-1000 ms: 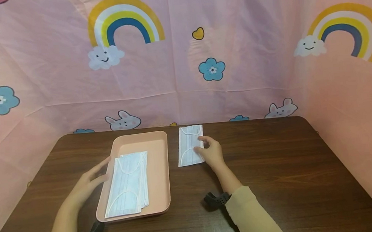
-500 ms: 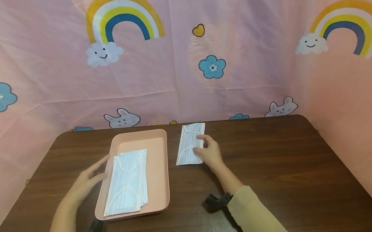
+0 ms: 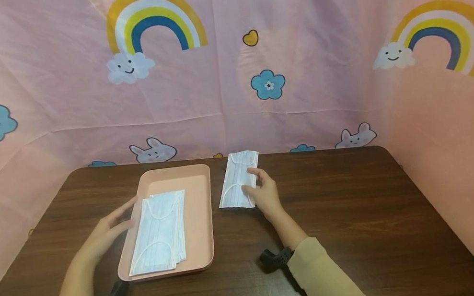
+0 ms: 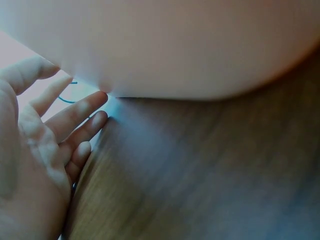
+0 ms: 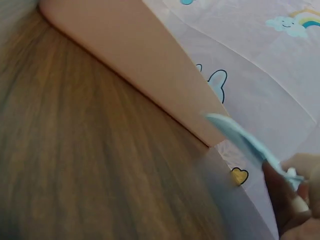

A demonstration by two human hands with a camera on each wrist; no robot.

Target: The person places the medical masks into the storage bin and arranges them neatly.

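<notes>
My right hand (image 3: 267, 194) pinches a pale blue face mask (image 3: 236, 181) by its right edge, to the right of the tray. In the right wrist view the mask (image 5: 245, 140) appears edge-on, raised off the table. A small stack of similar face masks (image 3: 155, 236) lies in the left part of a pink tray (image 3: 198, 219), ear loops showing on the top one. At the tray's left rim is my left hand (image 3: 105, 235), fingers stretched out. In the left wrist view its fingertips (image 4: 99, 99) touch or nearly touch the tray's outer wall (image 4: 175, 60).
The tray rests on a dark brown wooden table (image 3: 334, 205). A patterned pink cloth (image 3: 222, 87) hangs behind the table and along both sides. Black bands (image 3: 276, 258) sit on both wrists.
The mask in my right hand has shifted slightly to the left and tilted, its far end rising a little. My left hand stays at the tray's rim. The head view has shifted slightly.
</notes>
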